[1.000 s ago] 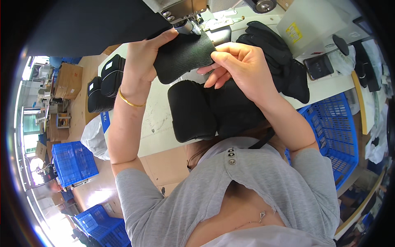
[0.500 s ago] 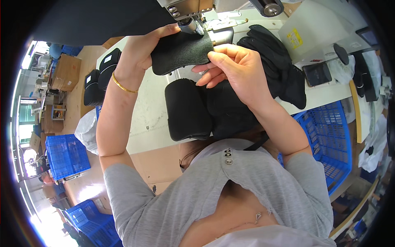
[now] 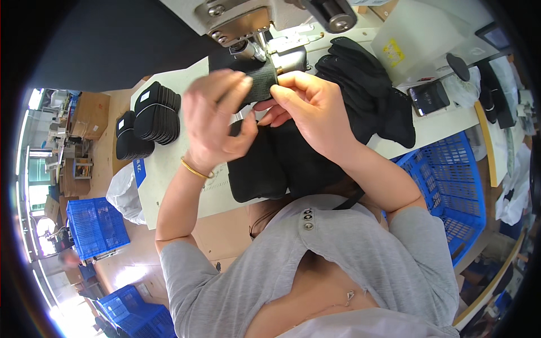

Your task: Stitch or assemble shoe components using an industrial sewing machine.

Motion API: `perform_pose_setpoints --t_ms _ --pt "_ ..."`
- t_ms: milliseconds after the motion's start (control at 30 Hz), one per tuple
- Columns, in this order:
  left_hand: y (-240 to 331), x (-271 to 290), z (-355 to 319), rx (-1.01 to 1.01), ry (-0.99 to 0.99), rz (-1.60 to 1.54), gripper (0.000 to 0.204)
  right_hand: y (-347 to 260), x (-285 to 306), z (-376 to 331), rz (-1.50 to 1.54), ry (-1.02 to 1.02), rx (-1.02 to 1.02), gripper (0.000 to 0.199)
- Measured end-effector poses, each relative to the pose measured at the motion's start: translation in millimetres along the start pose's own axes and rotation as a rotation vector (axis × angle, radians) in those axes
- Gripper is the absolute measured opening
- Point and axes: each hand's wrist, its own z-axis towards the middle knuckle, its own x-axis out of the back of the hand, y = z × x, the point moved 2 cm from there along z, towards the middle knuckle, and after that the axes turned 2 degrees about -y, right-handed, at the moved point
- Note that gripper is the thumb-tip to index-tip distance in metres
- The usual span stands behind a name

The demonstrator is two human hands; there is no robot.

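A black fabric piece with a ribbed texture lies under the head of a sewing machine. My right hand pinches its right edge between thumb and forefinger, the other fingers curled beneath. Over the near left part of the piece is my left hand, slightly smeared by motion. Its thumb and fingers are apart, and I see nothing held in them. Below both hands, a stack of black pieces sits at the table's front edge, beside more black fabric.
Two banded stacks of black pieces stand on the left of the white table. Black fabric items are heaped at right, near a phone. Blue crates stand on both sides. A white box is at the back right.
My left hand has come off the far left edge of the fabric piece and moved nearer to me. My right hand keeps its pinch. The view has shifted, showing more of the left stacks.
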Motion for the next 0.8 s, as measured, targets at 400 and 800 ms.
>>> perform_pose_setpoints --t_ms 400,800 --pt "5.9 -14.9 3.2 -0.084 0.063 0.089 0.035 10.5 -17.8 -18.5 0.148 -0.071 0.073 0.04" --pt "-2.0 -8.8 7.5 -0.155 0.032 0.069 0.03 9.6 -34.2 -17.1 0.382 -0.039 0.062 0.038"
